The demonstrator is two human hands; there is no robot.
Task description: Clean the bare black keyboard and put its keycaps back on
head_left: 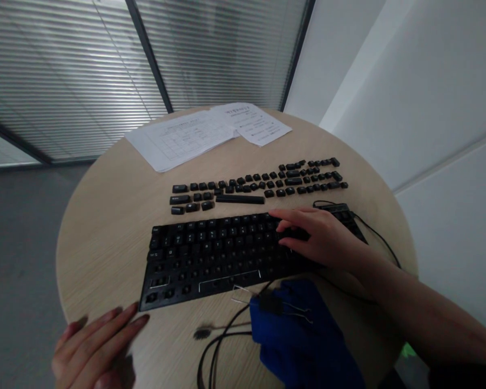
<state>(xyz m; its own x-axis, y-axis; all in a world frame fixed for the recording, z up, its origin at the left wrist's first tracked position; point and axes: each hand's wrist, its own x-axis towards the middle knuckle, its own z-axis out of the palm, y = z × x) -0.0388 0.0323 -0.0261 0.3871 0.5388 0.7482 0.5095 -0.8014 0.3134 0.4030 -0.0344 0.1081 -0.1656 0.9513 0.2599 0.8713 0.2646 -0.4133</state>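
Note:
A black keyboard lies across the round table; its upper rows carry keycaps, while bare switches show in the lower rows. Over the right part of the keyboard is my right hand, fingers apart, with fingertips at the keys; nothing is visible between them. My left hand rests by the keyboard's lower left corner, its fingers stretched out and holding nothing. Behind the keyboard, loose black keycaps stand in rows, with a long spacebar among them.
Printed papers lie at the back of the wooden table. In front of the keyboard are a blue cloth, a wire keycap puller, a small brush and a looped black cable.

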